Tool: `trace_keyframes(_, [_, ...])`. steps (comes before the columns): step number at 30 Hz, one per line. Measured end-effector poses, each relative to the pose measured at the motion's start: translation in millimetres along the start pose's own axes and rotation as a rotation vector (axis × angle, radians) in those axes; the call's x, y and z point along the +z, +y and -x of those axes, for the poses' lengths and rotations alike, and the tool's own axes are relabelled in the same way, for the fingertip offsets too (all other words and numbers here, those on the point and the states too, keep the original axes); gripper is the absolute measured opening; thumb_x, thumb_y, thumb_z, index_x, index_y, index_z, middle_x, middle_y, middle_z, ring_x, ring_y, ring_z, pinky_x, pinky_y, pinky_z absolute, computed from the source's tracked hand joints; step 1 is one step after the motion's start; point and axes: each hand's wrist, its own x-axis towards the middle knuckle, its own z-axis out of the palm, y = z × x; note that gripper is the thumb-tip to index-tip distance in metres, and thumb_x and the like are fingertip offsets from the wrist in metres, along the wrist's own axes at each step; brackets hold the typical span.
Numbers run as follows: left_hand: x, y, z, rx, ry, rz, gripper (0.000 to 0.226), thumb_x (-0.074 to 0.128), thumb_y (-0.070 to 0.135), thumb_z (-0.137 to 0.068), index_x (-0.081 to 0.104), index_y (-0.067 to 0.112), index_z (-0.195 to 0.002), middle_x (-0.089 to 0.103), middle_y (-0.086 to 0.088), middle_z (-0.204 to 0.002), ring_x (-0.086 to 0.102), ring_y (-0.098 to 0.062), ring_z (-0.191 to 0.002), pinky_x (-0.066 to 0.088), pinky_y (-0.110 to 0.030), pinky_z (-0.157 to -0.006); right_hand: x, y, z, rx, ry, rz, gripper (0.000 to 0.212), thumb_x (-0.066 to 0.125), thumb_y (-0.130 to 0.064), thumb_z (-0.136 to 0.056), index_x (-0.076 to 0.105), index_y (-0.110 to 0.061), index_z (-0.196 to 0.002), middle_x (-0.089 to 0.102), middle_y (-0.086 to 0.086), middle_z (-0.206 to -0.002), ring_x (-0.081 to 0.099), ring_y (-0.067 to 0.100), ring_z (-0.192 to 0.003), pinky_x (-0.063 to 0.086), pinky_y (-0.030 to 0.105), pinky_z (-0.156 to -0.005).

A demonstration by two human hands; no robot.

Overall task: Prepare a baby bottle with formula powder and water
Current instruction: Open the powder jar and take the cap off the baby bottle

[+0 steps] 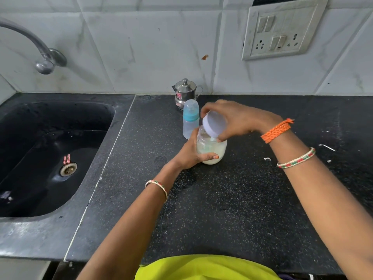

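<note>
A clear glass jar [212, 150] holding pale formula powder stands on the black counter [222, 209]. My left hand [191, 154] grips the jar from its left side. My right hand [238, 120] holds the jar's white lid [213, 125], tilted and lifted just above the jar's mouth. Directly behind the jar stands an empty baby bottle [190, 120] with a blue collar and a clear cap, upright and untouched. A small steel pot [185, 92] with a lid and a spout sits behind the bottle near the wall.
A dark sink [50, 154] with a metal drain lies at the left, with a tap [43, 57] above it. A switchboard [282, 31] is set in the tiled wall at the upper right. Small white scraps [327, 147] lie on the counter at the right.
</note>
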Motion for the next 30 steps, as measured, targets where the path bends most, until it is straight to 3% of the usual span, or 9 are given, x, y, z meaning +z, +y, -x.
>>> trace_keyframes(3, [7, 1, -10, 0.037, 0.020, -0.015, 0.092, 0.084, 0.014, -0.067, 0.024, 0.019, -0.137, 0.046, 0.002, -0.132, 0.044, -0.010, -0.124, 0.034, -0.016, -0.100, -8, 24, 10, 0.220, 0.040, -0.010, 0.070, 0.080, -0.024, -0.071, 0.038, -0.030, -0.127, 0.043, 0.010, -0.118, 0.051, 0.027, -0.091, 0.050, 0.036, -0.064])
trace_keyframes(6, [10, 5, -17, 0.065, 0.034, -0.041, 0.092, 0.084, 0.013, -0.067, 0.025, 0.016, -0.137, 0.043, 0.003, -0.132, 0.041, -0.007, -0.123, 0.032, -0.004, -0.096, -7, 41, 23, 0.467, -0.143, 0.121, 0.067, 0.076, -0.035, -0.076, 0.038, -0.024, -0.131, 0.048, 0.012, -0.121, 0.048, 0.019, -0.069, 0.044, 0.030, -0.054])
trace_keyframes(11, [19, 15, -34, 0.054, 0.015, -0.123, 0.102, 0.084, 0.018, -0.067, 0.016, 0.013, -0.142, 0.039, 0.000, -0.137, 0.037, -0.009, -0.127, 0.029, -0.021, -0.107, 39, 38, 35, 0.529, -0.140, 0.065, 0.077, 0.077, -0.044, -0.073, 0.039, -0.008, -0.130, 0.052, 0.016, -0.129, 0.055, 0.032, -0.111, 0.044, 0.035, -0.078])
trace_keyframes(17, [22, 26, -51, -0.024, -0.040, -0.238, 0.113, 0.076, 0.009, -0.074, -0.008, 0.017, -0.150, 0.029, -0.007, -0.153, 0.030, -0.021, -0.139, 0.025, -0.033, -0.114, 97, 25, 45, 0.509, -0.005, 0.040, 0.063, 0.069, -0.053, -0.077, 0.053, -0.007, -0.117, 0.058, 0.013, -0.118, 0.058, 0.031, -0.105, 0.040, 0.032, -0.071])
trace_keyframes(20, [18, 27, -43, -0.026, -0.039, -0.239, 0.118, 0.076, 0.006, -0.075, -0.015, 0.017, -0.148, 0.012, -0.003, -0.159, 0.018, -0.014, -0.142, 0.024, -0.018, -0.107, 106, 24, 48, 0.513, -0.128, 0.119, 0.060, 0.067, -0.050, -0.080, 0.054, -0.008, -0.120, 0.056, 0.013, -0.122, 0.057, 0.031, -0.108, 0.042, 0.033, -0.075])
trace_keyframes(23, [9, 27, -22, 0.000, 0.056, -0.244, 0.084, 0.072, 0.011, -0.081, 0.022, 0.017, -0.147, 0.034, -0.002, -0.151, 0.031, -0.008, -0.133, 0.036, -0.020, -0.102, 98, 18, 52, 0.479, -0.266, 0.213, 0.056, 0.063, -0.053, -0.081, 0.055, -0.012, -0.118, 0.055, 0.010, -0.123, 0.057, 0.029, -0.109, 0.040, 0.033, -0.076])
trace_keyframes(25, [3, 27, -5, 0.049, 0.271, -0.212, 0.033, 0.064, 0.013, -0.086, 0.058, 0.013, -0.119, 0.066, -0.003, -0.115, 0.061, -0.010, -0.105, 0.051, -0.029, -0.091, 81, 9, 51, 0.438, -0.227, 0.269, 0.053, 0.060, -0.056, -0.082, 0.056, -0.015, -0.115, 0.058, 0.007, -0.118, 0.058, 0.028, -0.105, 0.039, 0.033, -0.075])
trace_keyframes(27, [-4, 29, 12, 0.059, 0.505, -0.011, 0.014, 0.054, 0.009, -0.088, 0.067, 0.011, -0.094, 0.072, -0.007, -0.081, 0.067, -0.012, -0.072, 0.055, -0.029, -0.066, 57, -4, 43, 0.376, -0.048, 0.245, 0.045, 0.056, -0.055, -0.085, 0.060, -0.016, -0.107, 0.061, 0.007, -0.106, 0.059, 0.027, -0.096, 0.039, 0.033, -0.073])
trace_keyframes(30, [-21, 30, 24, 0.083, 0.741, 0.135, 0.018, 0.049, 0.009, -0.085, 0.063, 0.020, -0.082, 0.067, -0.007, -0.069, 0.061, -0.014, -0.058, 0.051, -0.030, -0.055, 26, -22, 14, 0.251, 0.349, 0.050, 0.034, 0.057, -0.047, -0.087, 0.061, -0.017, -0.103, 0.061, 0.006, -0.099, 0.058, 0.027, -0.089, 0.044, 0.033, -0.073])
